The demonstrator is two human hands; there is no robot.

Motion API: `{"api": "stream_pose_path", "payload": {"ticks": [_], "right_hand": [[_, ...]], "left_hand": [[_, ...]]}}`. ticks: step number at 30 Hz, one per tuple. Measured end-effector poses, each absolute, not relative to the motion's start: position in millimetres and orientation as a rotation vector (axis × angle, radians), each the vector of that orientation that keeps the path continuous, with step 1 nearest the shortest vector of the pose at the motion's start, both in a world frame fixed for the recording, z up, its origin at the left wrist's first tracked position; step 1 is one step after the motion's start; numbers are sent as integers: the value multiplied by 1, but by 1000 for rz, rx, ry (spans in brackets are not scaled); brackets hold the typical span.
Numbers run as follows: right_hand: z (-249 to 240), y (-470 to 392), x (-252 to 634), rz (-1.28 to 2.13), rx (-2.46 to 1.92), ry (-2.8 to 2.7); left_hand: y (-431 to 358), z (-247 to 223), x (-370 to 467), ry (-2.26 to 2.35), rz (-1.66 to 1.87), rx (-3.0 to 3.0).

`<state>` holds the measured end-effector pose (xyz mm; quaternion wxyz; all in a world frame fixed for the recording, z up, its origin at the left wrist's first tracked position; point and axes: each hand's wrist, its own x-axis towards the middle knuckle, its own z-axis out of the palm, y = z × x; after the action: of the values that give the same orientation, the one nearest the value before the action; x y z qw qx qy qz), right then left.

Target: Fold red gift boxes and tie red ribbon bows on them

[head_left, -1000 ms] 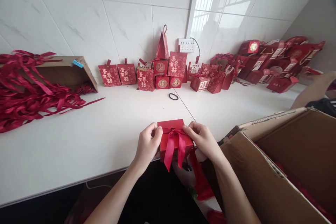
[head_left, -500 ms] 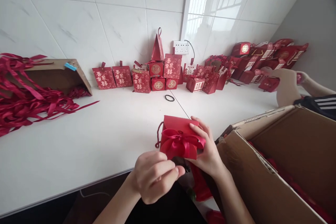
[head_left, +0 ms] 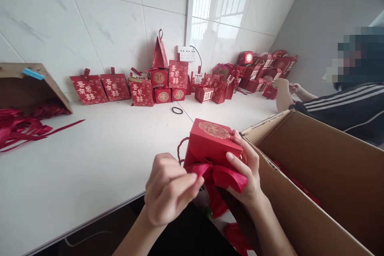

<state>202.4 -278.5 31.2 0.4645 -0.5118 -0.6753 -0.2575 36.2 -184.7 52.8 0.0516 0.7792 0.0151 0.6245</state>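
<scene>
A red gift box (head_left: 214, 144) with a gold round emblem on its lid is held in front of me, tilted so the lid shows. My right hand (head_left: 247, 168) grips its right side, with the fingers wrapped round the edge. Across the box's front lies a bow of crimson ribbon (head_left: 229, 179). My left hand (head_left: 171, 188) pinches the left loop of this bow between thumb and forefinger. A dark red cord handle (head_left: 180, 150) sticks out at the box's left.
Several red gift boxes (head_left: 90, 90) line the wall. A large cardboard box (head_left: 300, 184) stands close on my right, a co-worker (head_left: 327, 108) beyond it. An open carton (head_left: 18, 76) with crimson ribbons (head_left: 24, 128) is at left. A black ring (head_left: 177, 110) lies on the white table (head_left: 105, 168).
The gift box has tipped so its lid now shows. My left hand has come up to the bow and taken a loop. The view has turned right, bringing more of the co-worker in.
</scene>
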Motion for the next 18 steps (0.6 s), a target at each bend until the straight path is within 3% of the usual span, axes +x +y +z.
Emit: {"api": "stream_pose_path", "payload": {"ticks": [7,11,14,18], "right_hand": [[45,-321,195,-569,-1453,-1337],[73,-375,203,54,-1675,-560],[99,-414,211,516,-1603,-123],[120,-448,215,547,-1448,9]], "left_hand": [[-220,59,49,-360,1763,2331],[-233,53,71,-463,1707,2117],[-234,41,105,-513,1600,2068],[-237,21,164,-352,1376,2220]]}}
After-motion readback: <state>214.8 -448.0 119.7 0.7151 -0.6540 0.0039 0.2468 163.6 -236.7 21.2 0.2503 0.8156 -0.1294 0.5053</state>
